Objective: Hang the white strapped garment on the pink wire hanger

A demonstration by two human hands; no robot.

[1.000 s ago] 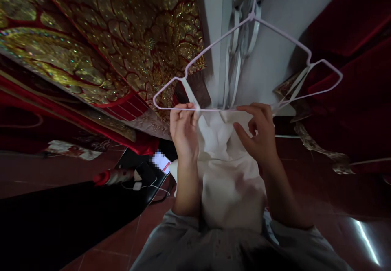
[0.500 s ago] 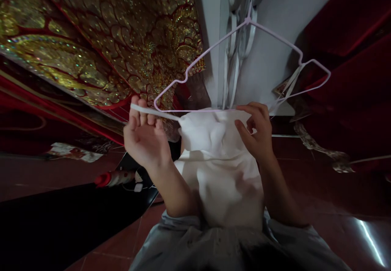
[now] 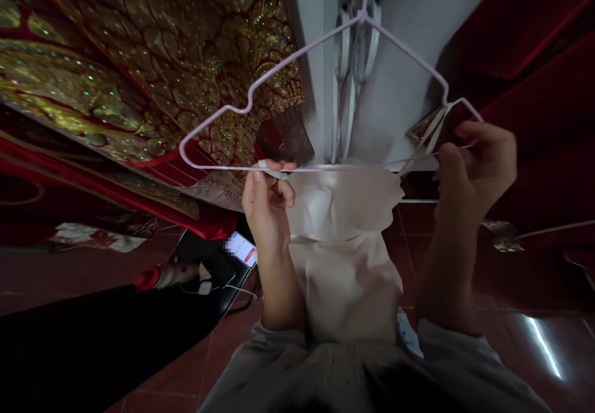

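Note:
A pale lilac wire hanger [image 3: 297, 66] hangs in front of me from a hook high up. Under its bottom bar droops a white strappy garment [image 3: 344, 239]. My left hand [image 3: 267, 205] pinches the garment's left strap at the bottom bar, near the bar's middle. My right hand [image 3: 474, 171] is closed on the hanger's right end, where the other white strap [image 3: 425, 143] loops over the wire. The hanger's left shoulder notch carries no strap.
A red and gold sequinned cloth [image 3: 153, 59] hangs at the upper left. Dark red velvet [image 3: 534, 66] fills the right. A white pillar [image 3: 404, 47] stands behind the hanger. Lower left, a black surface [image 3: 116, 326] holds a phone [image 3: 242, 248] and a red-tipped tool [image 3: 162, 275].
My left hand came back from the far left to the bottom bar with the strap. My right hand moved from the garment's top edge out to the hanger's right end. The hanger swung left.

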